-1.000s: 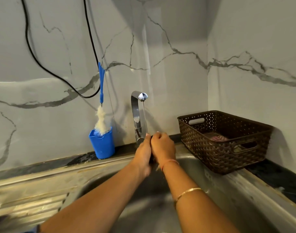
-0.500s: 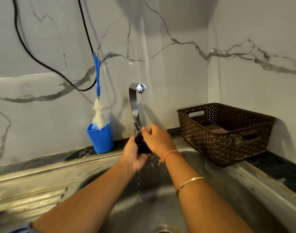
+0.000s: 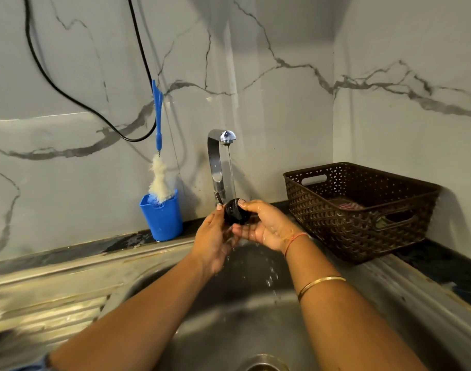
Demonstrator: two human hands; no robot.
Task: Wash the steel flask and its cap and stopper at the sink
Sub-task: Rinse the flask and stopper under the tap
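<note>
A small round black stopper [image 3: 235, 212] is held under the thin stream of water falling from the chrome tap [image 3: 218, 162]. My left hand [image 3: 215, 236] grips its left side with fingers curled round it. My right hand [image 3: 266, 226] holds its right side, thumb on top and fingers beneath, palm wet. Both hands are above the steel sink basin [image 3: 229, 330], and drops fall from them. The flask and its cap are not in view.
A blue cup [image 3: 162, 218] with a blue-handled bottle brush [image 3: 158, 167] stands left of the tap. A brown woven plastic basket [image 3: 360, 210] sits on the right counter with a cloth inside. The ribbed drainboard [image 3: 47, 311] lies at left; the drain [image 3: 261, 364] at bottom.
My hands were pressed together at the tap base; they have since parted, showing the black stopper between them under the stream. The view dropped toward the basin.
</note>
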